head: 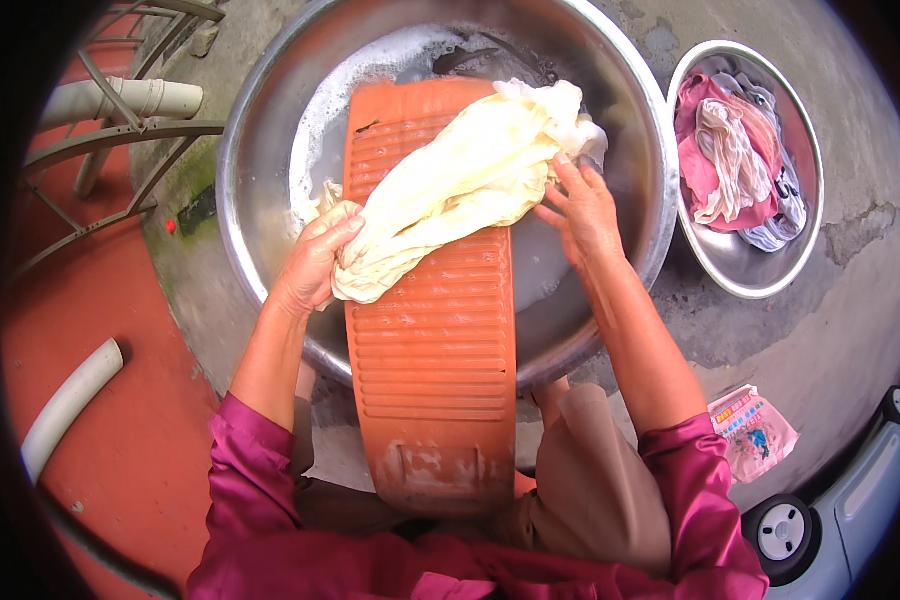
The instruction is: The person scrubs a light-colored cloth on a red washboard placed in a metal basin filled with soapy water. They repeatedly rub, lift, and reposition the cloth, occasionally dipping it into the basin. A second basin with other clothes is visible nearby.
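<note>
A wet, pale yellow cloth (457, 187) lies slantwise across an orange ribbed plastic washboard (435, 337). My left hand (319, 251) grips the cloth's lower left end, thumb on top. At its upper right end is my right hand (585, 206), fingers spread, with fingertips at the cloth's edge and no grip on it. The washboard leans from my lap into a large round metal basin (251, 277). Suds and cloudy water (352, 79) fill the basin's bottom, and a dark piece of something (465, 58) is partly under the foam.
On the concrete at right stands a smaller metal basin (735, 274) holding pink, white and grey laundry (735, 157). A pink printed packet (754, 435) lies nearer me, beside a light-blue wheeled object (847, 495). Left are a metal frame (127, 135) and white pipes (75, 405).
</note>
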Action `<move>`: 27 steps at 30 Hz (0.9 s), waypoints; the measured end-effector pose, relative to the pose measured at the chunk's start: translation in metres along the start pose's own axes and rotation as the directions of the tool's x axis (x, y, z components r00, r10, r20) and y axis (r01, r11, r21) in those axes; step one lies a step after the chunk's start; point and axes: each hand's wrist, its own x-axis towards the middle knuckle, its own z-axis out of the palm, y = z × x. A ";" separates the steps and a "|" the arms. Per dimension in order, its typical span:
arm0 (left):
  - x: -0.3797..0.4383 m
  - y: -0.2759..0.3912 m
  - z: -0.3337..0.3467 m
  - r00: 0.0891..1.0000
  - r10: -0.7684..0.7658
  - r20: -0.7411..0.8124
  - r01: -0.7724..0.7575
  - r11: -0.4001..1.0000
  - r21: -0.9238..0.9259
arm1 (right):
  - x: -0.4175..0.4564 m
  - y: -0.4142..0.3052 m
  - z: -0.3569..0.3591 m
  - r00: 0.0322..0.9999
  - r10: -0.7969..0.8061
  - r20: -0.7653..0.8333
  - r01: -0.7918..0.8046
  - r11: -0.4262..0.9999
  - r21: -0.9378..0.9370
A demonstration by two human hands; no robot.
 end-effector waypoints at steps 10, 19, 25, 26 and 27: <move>0.003 -0.006 0.019 0.919 0.160 -0.361 -0.203 0.976 -0.083 | -0.046 -0.035 -0.005 0.864 -0.504 0.010 0.502 0.862 0.070; 0.018 -0.007 -0.010 0.910 0.050 -0.411 -0.021 0.997 0.074 | -0.077 0.014 -0.036 0.988 0.107 0.111 -0.052 0.911 -0.410; -0.002 -0.007 0.002 0.904 0.390 -0.175 -0.112 0.611 0.784 | -0.075 -0.014 -0.036 0.887 -0.317 0.336 0.448 0.412 -0.794; -0.006 -0.004 0.009 0.915 0.397 -0.067 -0.148 0.487 0.861 | -0.075 -0.020 -0.034 0.886 -0.262 0.384 0.460 0.372 -0.807; -0.009 -0.002 0.011 0.922 0.385 0.045 -0.191 0.352 0.916 | -0.075 -0.023 -0.034 0.883 -0.204 0.423 0.469 0.335 -0.818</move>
